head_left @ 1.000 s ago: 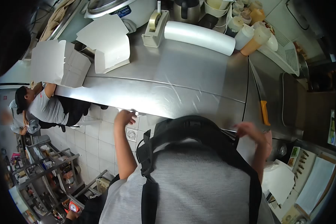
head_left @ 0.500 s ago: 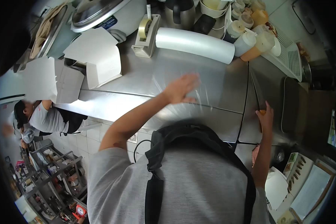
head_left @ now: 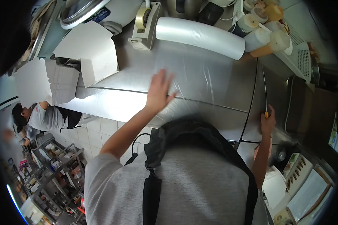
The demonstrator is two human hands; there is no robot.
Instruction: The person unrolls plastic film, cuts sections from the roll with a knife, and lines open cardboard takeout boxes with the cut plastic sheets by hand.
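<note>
My left hand (head_left: 159, 92) has its fingers stretched out and lies over, or just above, the left part of a clear plastic film (head_left: 193, 84); its fingertips are smeared by motion. The film spreads over the steel counter (head_left: 133, 71) below a thick roll of plastic wrap (head_left: 201, 37). At the right, my right hand (head_left: 267, 123) is closed round the yellow handle of a knife (head_left: 266, 90). Its long thin blade points away from me, close to the seam in the counter.
A tape dispenser (head_left: 143, 32) stands left of the roll. Open white cardboard boxes (head_left: 99, 56) are at the left, with a rice cooker (head_left: 101, 15) behind. Sauce bottles (head_left: 272, 43) crowd the back right. Another person (head_left: 50, 116) is at the far left.
My left hand has moved left across the film, fingers now pointing away from me. My right hand still grips the knife, whose blade shows more upright in view.
</note>
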